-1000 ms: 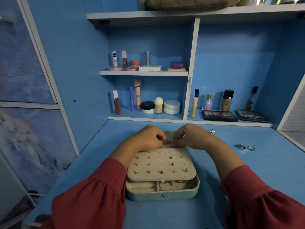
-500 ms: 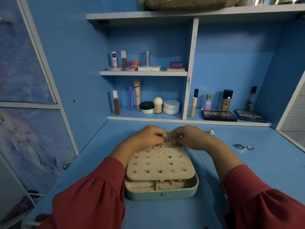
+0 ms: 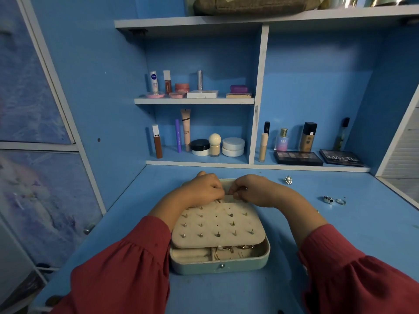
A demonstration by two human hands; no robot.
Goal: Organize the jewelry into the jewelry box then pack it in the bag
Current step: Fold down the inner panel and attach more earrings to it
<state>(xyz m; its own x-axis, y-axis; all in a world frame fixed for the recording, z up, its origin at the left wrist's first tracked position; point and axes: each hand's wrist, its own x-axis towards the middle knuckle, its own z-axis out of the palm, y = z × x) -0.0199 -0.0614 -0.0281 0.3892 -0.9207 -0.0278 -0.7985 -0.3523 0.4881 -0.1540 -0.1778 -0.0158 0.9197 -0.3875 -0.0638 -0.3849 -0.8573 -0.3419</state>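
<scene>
both hands at the far edge of the earring panel

my left hand and my right hand meet at the far edge of the cream earring panel, fingers curled in toward each other. my right thumb and forefinger pinch something too small to name; whether my left fingers grip anything i cannot tell, as the knuckles hide them. the panel lies tilted over the mint jewelry box, which sits on the blue desk right in front of me, between my red sleeves. studs stick up from the panel in rows. under its near edge, gold hoops lie in the box's open compartments, beside a cream ring roll.

to my right, well apart from the box, a silver ornate ring rests on the desk near the shelf's lip, and two more silver rings lie side by side farther right.

the shelf unit behind is blue with white edges. its lower left bay holds a brown tube, a purple pen, a beige tube, a black-lidded jar, a round-capped bottle and white stacked jars. the small upper shelf carries a nivea stick, lip gloss, pink pots and flat compacts. the right bay has concealer, a perfume bottle, a foundation bottle and two dark palettes. a brownish bag lies on the top shelf. patterned panels fill the left wall.
</scene>
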